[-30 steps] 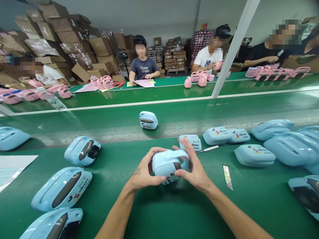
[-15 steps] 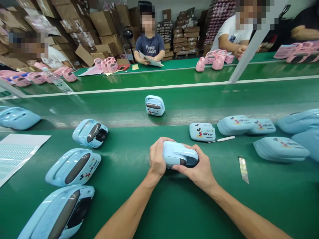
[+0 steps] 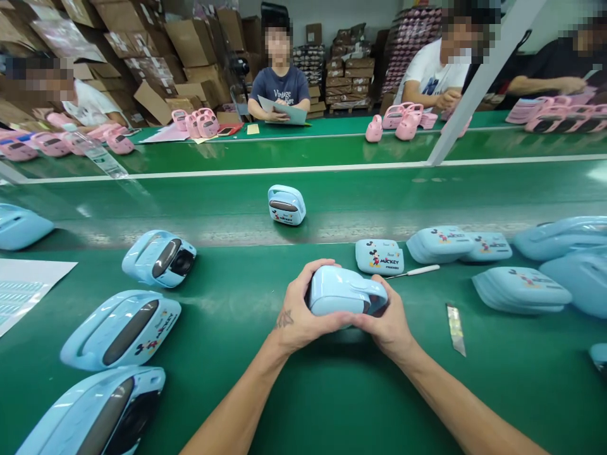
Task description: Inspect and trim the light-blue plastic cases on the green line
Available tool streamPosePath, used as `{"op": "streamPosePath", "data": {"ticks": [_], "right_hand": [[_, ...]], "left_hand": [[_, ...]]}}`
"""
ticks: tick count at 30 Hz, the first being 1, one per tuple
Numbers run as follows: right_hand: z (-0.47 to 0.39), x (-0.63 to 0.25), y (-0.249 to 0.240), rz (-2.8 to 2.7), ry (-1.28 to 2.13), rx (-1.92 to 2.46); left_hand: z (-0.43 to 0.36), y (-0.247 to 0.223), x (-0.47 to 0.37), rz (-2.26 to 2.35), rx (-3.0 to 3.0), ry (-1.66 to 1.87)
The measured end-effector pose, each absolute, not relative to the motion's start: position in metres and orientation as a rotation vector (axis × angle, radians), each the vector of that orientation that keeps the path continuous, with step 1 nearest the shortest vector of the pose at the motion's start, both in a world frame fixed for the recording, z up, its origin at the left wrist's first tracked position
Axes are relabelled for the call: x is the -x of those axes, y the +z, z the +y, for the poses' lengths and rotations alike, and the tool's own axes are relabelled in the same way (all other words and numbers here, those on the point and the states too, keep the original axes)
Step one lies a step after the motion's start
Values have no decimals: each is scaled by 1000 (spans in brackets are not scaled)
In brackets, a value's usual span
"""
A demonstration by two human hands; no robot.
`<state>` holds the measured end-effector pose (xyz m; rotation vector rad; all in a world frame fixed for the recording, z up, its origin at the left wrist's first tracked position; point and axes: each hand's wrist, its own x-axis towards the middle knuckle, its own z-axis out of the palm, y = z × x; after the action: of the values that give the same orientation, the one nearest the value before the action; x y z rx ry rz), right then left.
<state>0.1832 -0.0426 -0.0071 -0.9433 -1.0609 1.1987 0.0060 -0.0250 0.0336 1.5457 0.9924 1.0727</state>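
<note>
A light blue plastic housing with a carry handle (image 3: 340, 291) is held between both hands just above the green table. My left hand (image 3: 303, 313) wraps its left end, thumb along the near side. At the handle end, my right hand (image 3: 389, 319) grips it, and the two thumbs meet on the near face. The housing's underside is hidden. Just beyond my right hand lie a blue Mickey-printed panel (image 3: 379, 256) and a thin tool with a white handle (image 3: 423, 270). Similar blue handled units (image 3: 160, 258) stand in a column to the left.
Stacked blue panels (image 3: 521, 289) and more blue housings (image 3: 564, 237) lie at right, near a blade-shaped strip (image 3: 456, 330). One finished-looking blue unit (image 3: 286, 205) stands on the belt ahead. A printed sheet (image 3: 28, 291) lies left. Co-workers sit across with pink units (image 3: 408, 121).
Both hands have turned the housing slightly, and my left thumb has come round to its near side. The whole view has shifted a little to the right.
</note>
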Motion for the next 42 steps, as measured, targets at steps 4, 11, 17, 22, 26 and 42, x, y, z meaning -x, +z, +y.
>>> {"op": "streamPosePath", "data": {"ticks": [4,11,17,22,26,42], "right_hand": [[-45,-182,-7,-1057,1281,841],[-46,-182,-14,-1039,1304,831],[-44,-182,-16,-1045,1297,840],[-44,-182,-12,-1055,1323,821],[-42,-183,-9,-1067,1331,847],[-13,-288,25,-1772,680,1476]], "left_hand": [[-34,45,-12,1074,-1593,1152],[-38,51,-16,1123,-1585,1165],[-38,54,-17,1128,-1583,1166],[-38,54,-17,1137,-1618,1173],[-36,49,-15,1122,-1655,1170],[-36,23,-30,1092,-1651,1087]]}}
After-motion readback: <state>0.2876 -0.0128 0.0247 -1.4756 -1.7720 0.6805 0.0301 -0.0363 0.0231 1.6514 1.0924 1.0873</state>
